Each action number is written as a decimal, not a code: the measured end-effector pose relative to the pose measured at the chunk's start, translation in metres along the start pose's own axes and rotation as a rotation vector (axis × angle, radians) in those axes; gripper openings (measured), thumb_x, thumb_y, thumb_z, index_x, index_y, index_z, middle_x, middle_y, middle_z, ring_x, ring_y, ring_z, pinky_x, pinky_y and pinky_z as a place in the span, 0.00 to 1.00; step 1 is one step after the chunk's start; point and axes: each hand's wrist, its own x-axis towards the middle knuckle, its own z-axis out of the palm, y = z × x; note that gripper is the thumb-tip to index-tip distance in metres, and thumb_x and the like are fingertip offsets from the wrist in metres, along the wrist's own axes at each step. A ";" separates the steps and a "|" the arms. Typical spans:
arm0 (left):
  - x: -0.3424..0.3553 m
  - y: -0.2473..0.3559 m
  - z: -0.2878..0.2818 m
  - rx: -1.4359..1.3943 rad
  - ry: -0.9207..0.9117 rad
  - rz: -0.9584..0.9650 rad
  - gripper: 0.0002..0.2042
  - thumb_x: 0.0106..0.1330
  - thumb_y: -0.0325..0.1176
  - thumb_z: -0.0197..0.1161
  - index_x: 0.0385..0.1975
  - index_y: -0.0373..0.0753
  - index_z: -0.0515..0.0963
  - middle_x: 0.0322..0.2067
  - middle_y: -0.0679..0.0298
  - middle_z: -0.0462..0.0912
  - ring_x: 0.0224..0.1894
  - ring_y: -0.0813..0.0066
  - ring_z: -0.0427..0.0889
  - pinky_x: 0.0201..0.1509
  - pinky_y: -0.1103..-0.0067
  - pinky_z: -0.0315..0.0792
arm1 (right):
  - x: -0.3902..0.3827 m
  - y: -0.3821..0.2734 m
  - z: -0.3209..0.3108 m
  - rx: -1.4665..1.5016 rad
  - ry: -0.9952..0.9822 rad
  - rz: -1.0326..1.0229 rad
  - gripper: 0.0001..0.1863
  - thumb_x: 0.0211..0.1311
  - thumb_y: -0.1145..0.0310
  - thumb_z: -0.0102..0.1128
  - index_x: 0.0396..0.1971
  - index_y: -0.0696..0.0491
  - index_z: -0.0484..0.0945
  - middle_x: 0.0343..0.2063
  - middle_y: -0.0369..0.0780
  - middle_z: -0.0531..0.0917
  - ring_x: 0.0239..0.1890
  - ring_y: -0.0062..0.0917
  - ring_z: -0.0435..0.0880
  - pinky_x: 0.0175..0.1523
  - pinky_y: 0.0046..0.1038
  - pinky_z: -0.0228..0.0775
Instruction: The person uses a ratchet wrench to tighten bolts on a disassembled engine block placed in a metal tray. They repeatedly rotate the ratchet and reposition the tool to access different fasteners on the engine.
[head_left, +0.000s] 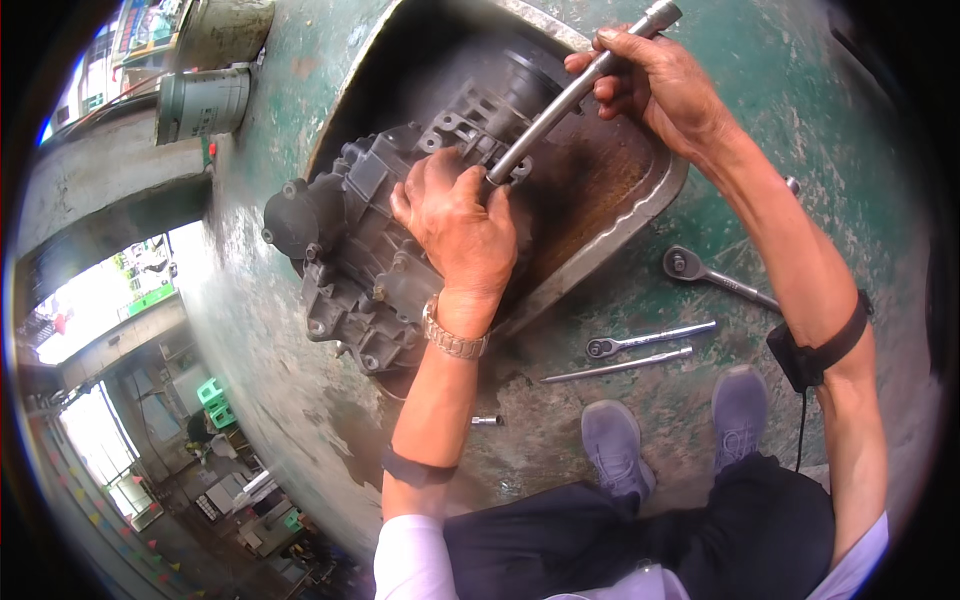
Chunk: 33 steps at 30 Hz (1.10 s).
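In the view from my head, take the middle as the middle of a clock. My right hand (pixel 655 85) is up at 1 o'clock. Its thumb and fingers grasp a long metal bar (pixel 550 122) near the top end. The bar leans, with its top toward 1 o'clock and its low end near 12 o'clock.

My left hand (pixel 460 225) is at 12 o'clock. The low end of the bar sits between its thumb and pointing finger, and they hold it there. The back of this hand hides some of my fingertips. I wear a shiny watch (pixel 455 333) on that wrist.

The big, dark metal machine part (pixel 385 255), all bumps and holes, is mostly at 10 o'clock, and my left hand is right over it. It sits in a big tray (pixel 625 222) with a pale rim and a rusty brown inside.

On the green, scuffed floor, a big ratchet (pixel 735 285) lies at 3 o'clock, partly behind my right arm. A smaller ratchet (pixel 650 340) and a thin metal rod (pixel 620 367) lie side by side near 4 o'clock. A little socket (pixel 487 421) is at 6 o'clock. My grey shoes (pixel 612 445) are between 4 and 5 o'clock.
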 end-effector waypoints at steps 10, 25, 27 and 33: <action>-0.002 -0.001 0.000 0.048 -0.036 -0.015 0.11 0.46 0.31 0.72 0.31 0.40 0.82 0.50 0.57 0.77 0.59 0.55 0.69 0.67 0.54 0.53 | -0.011 -0.007 -0.002 0.009 0.000 0.127 0.14 0.71 0.58 0.53 0.43 0.53 0.75 0.41 0.41 0.85 0.29 0.14 0.82 0.33 0.21 0.78; -0.003 0.001 -0.001 0.072 -0.024 -0.008 0.11 0.47 0.32 0.72 0.31 0.40 0.82 0.50 0.60 0.77 0.59 0.57 0.70 0.68 0.54 0.53 | -0.044 -0.026 -0.034 -0.009 -0.031 0.088 0.20 0.67 0.59 0.60 0.50 0.58 0.74 0.46 0.40 0.81 0.37 0.20 0.83 0.40 0.22 0.79; -0.003 0.001 -0.001 0.075 -0.021 -0.008 0.11 0.47 0.32 0.72 0.31 0.40 0.82 0.50 0.60 0.77 0.59 0.57 0.70 0.68 0.54 0.53 | -0.052 -0.031 -0.049 -0.028 0.027 0.072 0.21 0.66 0.59 0.60 0.52 0.57 0.73 0.47 0.41 0.81 0.38 0.20 0.83 0.41 0.22 0.78; -0.001 -0.001 0.001 0.095 0.003 0.023 0.11 0.49 0.36 0.73 0.29 0.40 0.82 0.49 0.60 0.78 0.57 0.57 0.71 0.66 0.55 0.54 | -0.087 -0.021 -0.101 -0.185 0.248 0.076 0.16 0.67 0.62 0.58 0.49 0.54 0.73 0.44 0.39 0.83 0.35 0.18 0.81 0.39 0.22 0.77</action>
